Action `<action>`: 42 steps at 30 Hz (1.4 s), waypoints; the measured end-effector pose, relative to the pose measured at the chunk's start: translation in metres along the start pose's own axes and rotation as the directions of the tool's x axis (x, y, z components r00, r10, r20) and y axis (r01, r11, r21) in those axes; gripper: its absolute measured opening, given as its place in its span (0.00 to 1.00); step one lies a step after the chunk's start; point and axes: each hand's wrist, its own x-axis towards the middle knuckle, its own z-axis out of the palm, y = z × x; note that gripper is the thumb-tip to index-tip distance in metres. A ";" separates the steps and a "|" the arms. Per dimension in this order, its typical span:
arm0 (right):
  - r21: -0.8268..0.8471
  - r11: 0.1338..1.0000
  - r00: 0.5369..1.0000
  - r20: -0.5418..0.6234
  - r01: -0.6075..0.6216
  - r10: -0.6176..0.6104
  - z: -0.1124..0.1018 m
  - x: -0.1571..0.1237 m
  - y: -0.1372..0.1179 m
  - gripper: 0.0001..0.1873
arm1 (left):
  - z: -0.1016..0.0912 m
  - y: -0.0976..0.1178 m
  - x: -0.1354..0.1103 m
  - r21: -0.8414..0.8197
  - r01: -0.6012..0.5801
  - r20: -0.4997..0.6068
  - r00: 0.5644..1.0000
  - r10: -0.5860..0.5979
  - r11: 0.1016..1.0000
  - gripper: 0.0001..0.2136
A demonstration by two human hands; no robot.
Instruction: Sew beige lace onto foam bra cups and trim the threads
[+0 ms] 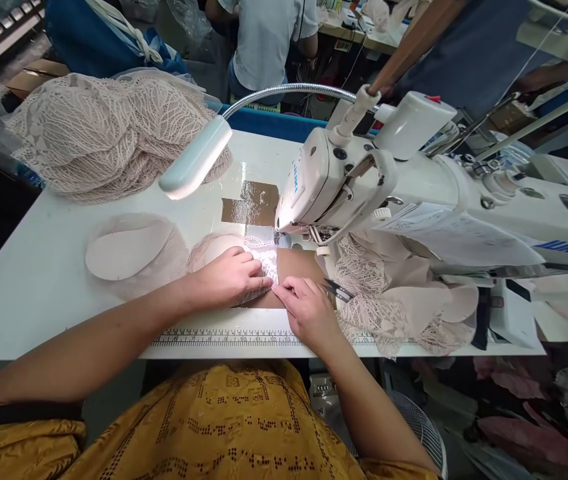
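Note:
A pale lace piece [265, 253] lies under the lamp's light, close to the needle area of the sewing machine [314, 177]. My left hand [231, 275] rests over its left side, thumb and fingers closed on the lace edge. From the right, my right hand [310, 312] pinches the same near edge, its fingertips almost touching my left thumb. Beige padded fabric [214, 248] shows beyond my left hand, partly covered by it. Just right of my right hand lie dark thread snips [338, 290] on the brown board [299, 263]. The exact grip is partly hidden by my fingers.
A pile of lace cups [99, 133] stands at the back left, and an oval pad on mesh [129, 250] lies nearer. More lace pieces [404, 293] are heaped right. A lamp [199, 157] overhangs the table. A ruler strip [229, 338] runs along the front edge. A person [267, 40] sits beyond.

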 end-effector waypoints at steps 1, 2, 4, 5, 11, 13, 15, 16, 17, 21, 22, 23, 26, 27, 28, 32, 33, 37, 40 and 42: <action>0.004 1.000 1.000 -0.005 0.001 -0.001 0.000 0.000 0.000 0.21 | 0.000 0.000 0.000 0.004 -0.001 -0.002 1.000 0.001 1.000 0.15; 0.007 1.000 1.000 -0.010 0.004 -0.004 0.000 0.000 0.000 0.21 | 0.001 0.000 0.000 0.007 -0.001 -0.006 1.000 0.001 1.000 0.15; 0.018 1.000 1.000 -0.021 0.011 -0.011 0.000 -0.001 0.002 0.21 | 0.002 0.001 0.000 0.014 -0.002 -0.014 1.000 0.002 1.000 0.15; 0.031 0.999 0.999 -0.028 0.017 -0.016 0.001 -0.001 0.003 0.21 | 0.003 0.001 0.000 0.018 -0.003 -0.016 1.000 0.003 1.000 0.15; 0.170 0.984 0.991 -0.131 0.046 -0.024 0.002 0.003 0.011 0.21 | 0.005 0.001 0.000 0.036 -0.003 -0.023 1.000 0.004 0.999 0.15; 0.115 0.993 0.992 -0.122 0.036 -0.022 0.003 0.006 0.011 0.21 | 0.005 0.001 0.000 0.027 -0.001 -0.028 1.000 0.001 1.000 0.15; 0.025 0.999 0.995 -0.093 0.026 -0.023 0.003 0.009 0.009 0.21 | 0.003 0.001 0.001 0.014 0.004 -0.038 0.999 -0.003 1.000 0.15; -0.010 1.000 0.997 -0.079 0.024 -0.025 0.003 0.010 0.008 0.20 | 0.003 0.001 0.001 0.012 0.012 -0.044 0.999 -0.012 1.000 0.16; -0.034 0.999 0.997 -0.070 0.023 -0.026 0.003 0.011 0.007 0.20 | 0.002 0.001 0.001 0.016 0.028 -0.048 0.998 -0.027 0.999 0.16; -0.073 0.997 0.997 -0.067 0.023 -0.028 0.004 0.010 0.005 0.18 | 0.002 -0.001 0.005 0.062 0.112 -0.044 0.993 -0.109 0.992 0.20; -0.079 0.997 0.997 -0.072 0.020 -0.026 0.004 0.010 0.005 0.18 | 0.003 -0.002 0.006 0.077 0.120 -0.032 0.993 -0.118 0.990 0.20; -0.084 0.996 0.997 -0.076 0.018 -0.024 0.004 0.009 0.005 0.18 | 0.003 -0.002 0.007 0.092 0.122 -0.020 0.992 -0.121 0.988 0.20; -0.097 0.995 0.997 -0.077 0.009 -0.016 0.005 0.008 0.004 0.19 | 0.004 -0.003 0.008 0.125 0.117 -0.005 0.993 -0.117 0.985 0.19; -0.100 0.995 0.997 -0.075 0.005 -0.013 0.005 0.008 0.003 0.19 | 0.005 -0.003 0.009 0.132 0.112 -0.009 0.994 -0.112 0.985 0.19; -0.103 0.995 0.997 -0.073 0.001 -0.008 0.005 0.008 0.003 0.19 | 0.005 -0.003 0.009 0.137 0.106 -0.012 0.994 -0.106 0.985 0.19; -0.104 0.994 0.998 -0.064 -0.019 0.012 0.004 0.009 0.002 0.18 | 0.005 -0.005 0.011 0.158 0.089 0.000 0.996 -0.090 0.983 0.20; -0.105 0.994 0.998 -0.060 -0.022 0.015 0.003 0.010 0.002 0.18 | 0.005 -0.006 0.011 0.158 0.089 0.006 0.996 -0.091 0.983 0.20; -0.115 0.993 0.999 -0.031 -0.028 0.025 0.002 0.014 0.002 0.18 | 0.004 -0.011 0.014 0.135 0.085 0.022 0.996 -0.089 0.987 0.20; -0.124 0.991 0.999 0.023 -0.046 0.049 -0.002 0.021 0.003 0.20 | 0.005 -0.020 0.016 0.089 0.061 0.022 0.998 -0.063 0.994 0.21; -0.129 0.989 0.994 0.075 -0.065 0.075 -0.006 0.027 0.004 0.21 | 0.007 -0.026 0.018 0.056 0.049 0.016 0.999 -0.050 0.997 0.21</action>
